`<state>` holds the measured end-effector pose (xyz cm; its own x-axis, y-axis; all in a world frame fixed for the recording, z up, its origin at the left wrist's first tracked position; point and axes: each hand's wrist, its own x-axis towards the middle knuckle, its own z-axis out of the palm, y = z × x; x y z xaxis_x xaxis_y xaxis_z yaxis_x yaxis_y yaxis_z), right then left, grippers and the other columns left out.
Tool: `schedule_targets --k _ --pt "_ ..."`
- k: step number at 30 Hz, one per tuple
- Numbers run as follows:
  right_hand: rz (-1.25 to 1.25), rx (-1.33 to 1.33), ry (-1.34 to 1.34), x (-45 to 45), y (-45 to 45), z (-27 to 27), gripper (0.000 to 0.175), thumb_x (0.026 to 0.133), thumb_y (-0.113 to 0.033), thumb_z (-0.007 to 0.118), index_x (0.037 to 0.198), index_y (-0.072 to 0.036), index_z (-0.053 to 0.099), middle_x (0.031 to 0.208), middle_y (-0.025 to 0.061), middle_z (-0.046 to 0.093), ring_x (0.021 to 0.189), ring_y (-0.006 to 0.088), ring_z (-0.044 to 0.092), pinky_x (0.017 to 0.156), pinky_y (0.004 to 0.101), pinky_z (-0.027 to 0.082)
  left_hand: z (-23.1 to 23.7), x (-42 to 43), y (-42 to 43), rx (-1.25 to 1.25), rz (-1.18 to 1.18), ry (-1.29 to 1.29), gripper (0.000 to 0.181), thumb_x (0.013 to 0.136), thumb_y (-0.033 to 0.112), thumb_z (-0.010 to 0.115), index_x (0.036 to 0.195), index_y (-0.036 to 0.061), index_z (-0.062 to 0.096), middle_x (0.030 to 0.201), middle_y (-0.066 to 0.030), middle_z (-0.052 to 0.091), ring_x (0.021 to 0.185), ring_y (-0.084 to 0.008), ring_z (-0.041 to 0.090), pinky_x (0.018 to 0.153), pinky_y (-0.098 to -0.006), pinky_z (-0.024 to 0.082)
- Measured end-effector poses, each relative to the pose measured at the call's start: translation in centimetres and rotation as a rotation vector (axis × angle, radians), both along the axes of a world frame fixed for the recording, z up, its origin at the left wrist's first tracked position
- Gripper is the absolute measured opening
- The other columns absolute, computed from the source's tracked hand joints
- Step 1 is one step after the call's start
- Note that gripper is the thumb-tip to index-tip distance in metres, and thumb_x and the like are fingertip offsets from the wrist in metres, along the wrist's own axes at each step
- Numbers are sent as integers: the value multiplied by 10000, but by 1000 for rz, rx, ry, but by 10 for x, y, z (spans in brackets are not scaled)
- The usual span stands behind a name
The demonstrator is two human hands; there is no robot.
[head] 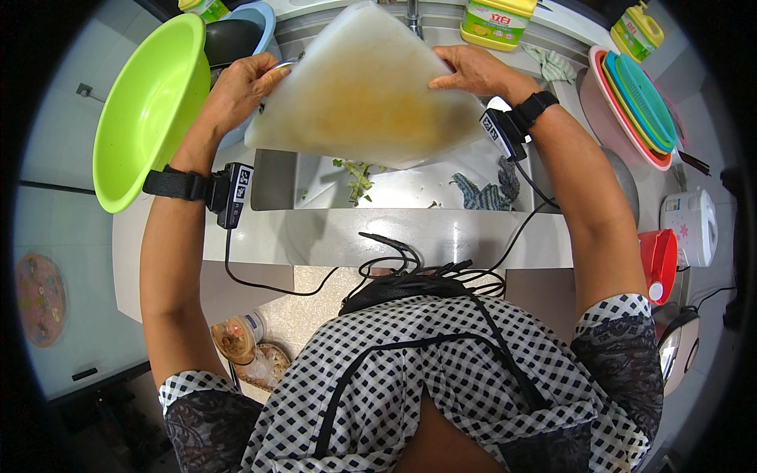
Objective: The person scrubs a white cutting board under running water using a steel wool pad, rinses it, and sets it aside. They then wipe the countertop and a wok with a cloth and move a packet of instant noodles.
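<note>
A white plastic cutting board (366, 88) with a yellowish stain is held tilted over the kitchen sink (275, 180). My left hand (245, 83) grips the metal handle (288, 62) at the board's left edge. On the right edge, my right hand (473, 70) clasps the board with the thumb on its face. Below the board, green vegetable scraps (356, 179) lie in the basin. A blue-and-white striped cloth (480, 192) and a dark grey scrubber or cloth (508, 177) rest at the basin's right side. The board hides the far part of the sink.
A lime-green basin (148, 112) leans at the left, by a blue basin (266, 23). Behind the sink stand a faucet (413, 20) and a yellow detergent jug (497, 23). Stacked colanders (644, 100), a red container (656, 266) and a white appliance (689, 227) line the right. Cables cross the counter's front edge.
</note>
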<state>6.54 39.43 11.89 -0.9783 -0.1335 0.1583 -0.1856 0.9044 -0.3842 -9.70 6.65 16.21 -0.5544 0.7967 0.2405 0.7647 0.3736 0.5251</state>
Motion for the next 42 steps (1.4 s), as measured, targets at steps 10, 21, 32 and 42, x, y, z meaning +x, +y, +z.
schedule_targets --k 10,21,32,42 --pt "-10 20 9 -2 1 -2 400 746 -366 688 1035 -108 592 914 133 640 839 337 588 717 403 457 2 3 1 -27 13 1 319 899 288 551 783 -9 542 617 -51 466 587 -127 409 568 -298 388" --pt "-4 -55 -3 -2 6 -7 387 746 -318 699 1047 -99 595 916 138 639 824 329 591 723 390 460 -1 -3 7 -8 6 -3 307 898 280 550 803 -12 555 620 -57 488 589 -129 424 576 -302 400" --pt "-10 -65 -30 -4 9 -13 339 804 -288 671 1041 -60 588 945 121 647 771 249 610 711 335 470 -3 -7 13 -30 16 118 321 893 319 548 835 5 584 625 -82 517 581 -143 466 574 -312 412" --pt "56 -437 -204 1 -1 -2 342 811 -99 653 1136 -34 572 996 22 646 878 112 562 788 298 470 5 4 27 -30 51 -26 310 895 237 548 669 26 570 565 -19 518 533 -91 499 494 -267 416"
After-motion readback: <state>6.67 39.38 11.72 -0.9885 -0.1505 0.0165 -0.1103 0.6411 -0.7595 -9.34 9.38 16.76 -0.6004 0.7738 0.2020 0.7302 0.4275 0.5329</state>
